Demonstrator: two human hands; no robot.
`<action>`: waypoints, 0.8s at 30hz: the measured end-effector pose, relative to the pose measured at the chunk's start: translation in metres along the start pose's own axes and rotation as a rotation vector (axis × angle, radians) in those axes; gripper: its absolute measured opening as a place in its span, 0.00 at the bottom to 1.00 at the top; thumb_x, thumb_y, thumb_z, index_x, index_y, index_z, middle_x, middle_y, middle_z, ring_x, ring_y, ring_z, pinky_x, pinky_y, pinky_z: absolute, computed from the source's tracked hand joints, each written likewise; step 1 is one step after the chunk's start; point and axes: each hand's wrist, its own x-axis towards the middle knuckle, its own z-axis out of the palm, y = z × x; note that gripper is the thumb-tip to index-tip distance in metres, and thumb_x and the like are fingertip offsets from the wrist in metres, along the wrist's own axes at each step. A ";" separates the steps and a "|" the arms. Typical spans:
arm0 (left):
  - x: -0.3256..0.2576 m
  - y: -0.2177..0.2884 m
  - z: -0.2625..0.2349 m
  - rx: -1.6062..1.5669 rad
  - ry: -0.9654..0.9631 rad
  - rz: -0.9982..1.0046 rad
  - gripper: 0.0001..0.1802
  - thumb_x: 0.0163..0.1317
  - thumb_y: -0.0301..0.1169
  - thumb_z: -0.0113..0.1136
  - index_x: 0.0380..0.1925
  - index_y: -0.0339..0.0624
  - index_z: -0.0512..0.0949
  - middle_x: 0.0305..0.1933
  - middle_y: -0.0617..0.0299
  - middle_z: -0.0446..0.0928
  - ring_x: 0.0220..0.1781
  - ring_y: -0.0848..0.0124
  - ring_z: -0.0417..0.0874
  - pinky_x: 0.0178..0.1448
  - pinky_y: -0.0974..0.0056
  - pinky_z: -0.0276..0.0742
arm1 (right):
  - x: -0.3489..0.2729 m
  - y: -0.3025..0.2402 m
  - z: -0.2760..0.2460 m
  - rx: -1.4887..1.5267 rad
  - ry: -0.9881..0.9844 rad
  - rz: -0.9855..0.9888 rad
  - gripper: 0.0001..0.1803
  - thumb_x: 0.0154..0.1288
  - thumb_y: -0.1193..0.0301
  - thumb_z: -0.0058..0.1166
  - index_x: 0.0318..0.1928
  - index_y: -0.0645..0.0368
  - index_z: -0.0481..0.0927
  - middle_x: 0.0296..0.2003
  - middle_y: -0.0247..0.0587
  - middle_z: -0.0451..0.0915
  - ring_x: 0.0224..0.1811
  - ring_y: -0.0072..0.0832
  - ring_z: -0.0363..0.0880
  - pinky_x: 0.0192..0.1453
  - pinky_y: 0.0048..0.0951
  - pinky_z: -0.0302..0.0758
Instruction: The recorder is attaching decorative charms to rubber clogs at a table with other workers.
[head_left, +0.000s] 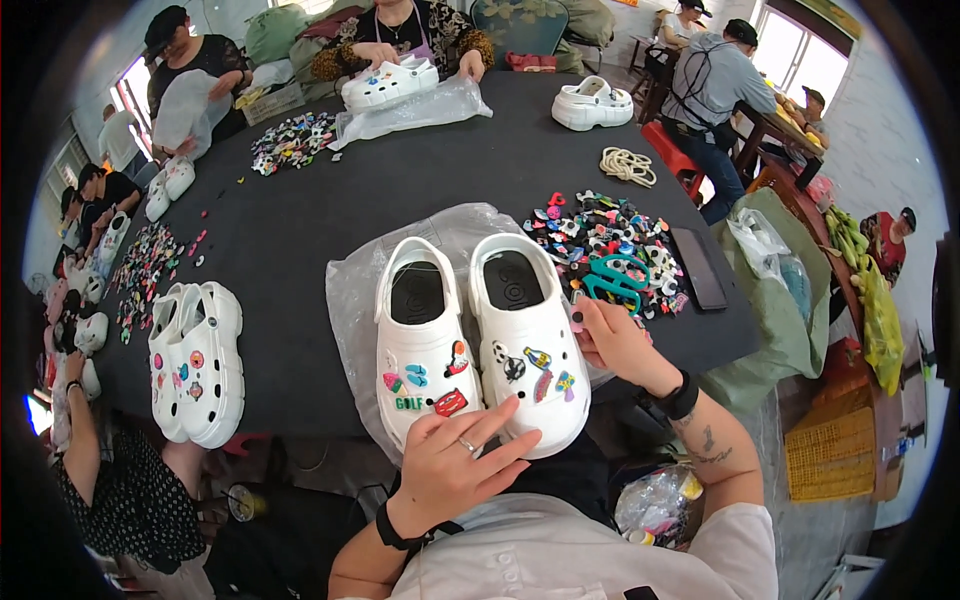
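Two white clogs stand side by side before me, the left clog (pixel 420 345) and the right clog (pixel 525 330), both with colourful shoe charms on their toes. My left hand (pixel 455 465) lies across the clogs' toe ends, fingers stretched out and touching the right one. Beside the right clog, my right hand (pixel 615 345) pinches a small shoe charm (pixel 577 316), pink and dark, its shape partly hidden by the fingers. Under the clogs spreads a clear plastic bag (pixel 352 290). Teal-handled scissors (pixel 617 280) rest on a heap of loose charms (pixel 600 225) just beyond my right hand.
A dark phone (pixel 699 268) and a coil of cream cord (pixel 628 166) lie to the right on the black table (pixel 290 225). Another clog pair (pixel 196 362) stands at the left. Across the table, a co-worker handles a white clog (pixel 392 82). A green sack (pixel 770 300) hangs off the right edge.
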 end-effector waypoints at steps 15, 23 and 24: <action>-0.003 0.000 0.000 0.000 -0.011 -0.015 0.25 0.49 0.45 0.75 0.50 0.69 0.85 0.62 0.68 0.81 0.44 0.75 0.80 0.51 0.64 0.64 | 0.055 0.007 -0.127 -1.421 0.644 -0.511 0.13 0.71 0.63 0.55 0.41 0.60 0.71 0.24 0.50 0.81 0.30 0.49 0.83 0.32 0.48 0.77; 0.000 0.003 -0.005 -0.053 0.006 -0.025 0.26 0.49 0.41 0.75 0.52 0.65 0.85 0.62 0.68 0.81 0.44 0.73 0.80 0.49 0.65 0.66 | 0.039 0.002 -0.109 -1.297 0.599 -0.427 0.14 0.74 0.60 0.53 0.40 0.59 0.72 0.26 0.56 0.80 0.32 0.55 0.80 0.35 0.53 0.73; 0.001 0.002 -0.008 -0.063 -0.015 -0.025 0.27 0.46 0.38 0.77 0.51 0.64 0.85 0.61 0.67 0.82 0.44 0.72 0.80 0.48 0.64 0.66 | 0.032 -0.005 -0.101 -1.353 0.597 -0.403 0.15 0.75 0.58 0.51 0.41 0.58 0.73 0.25 0.53 0.81 0.30 0.53 0.82 0.32 0.51 0.74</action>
